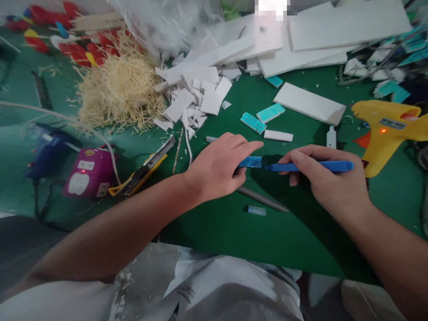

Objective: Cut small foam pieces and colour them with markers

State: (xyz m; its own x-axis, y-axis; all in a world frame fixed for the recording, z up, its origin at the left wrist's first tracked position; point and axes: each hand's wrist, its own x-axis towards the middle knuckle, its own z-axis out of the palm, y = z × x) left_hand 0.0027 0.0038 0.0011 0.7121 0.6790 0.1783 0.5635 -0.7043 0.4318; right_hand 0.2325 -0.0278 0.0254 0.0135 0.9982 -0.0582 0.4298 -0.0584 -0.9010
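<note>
My left hand [222, 165] pins a small blue-coloured strip [251, 162] between thumb and fingers, and part of that strip is hidden under the hand. In a pen grip, my right hand [326, 171] holds a blue marker [310, 166], its tip close to the strip's right end. Below the left hand lie a loose translucent marker cap [257, 210] and a long dark pointed tool [264, 199], partly covered by the hand. Just beyond the hands are a blue dotted piece [253, 122], a blue striped piece [270, 113] and a plain white piece [278, 136].
A yellow glue gun [384, 129] with a lit light stands at the right. To the left are a utility knife [147, 167], a purple power box [90, 173] and a blue glue gun [53, 145]. White foam scraps [203, 91] and straw [117, 89] lie behind.
</note>
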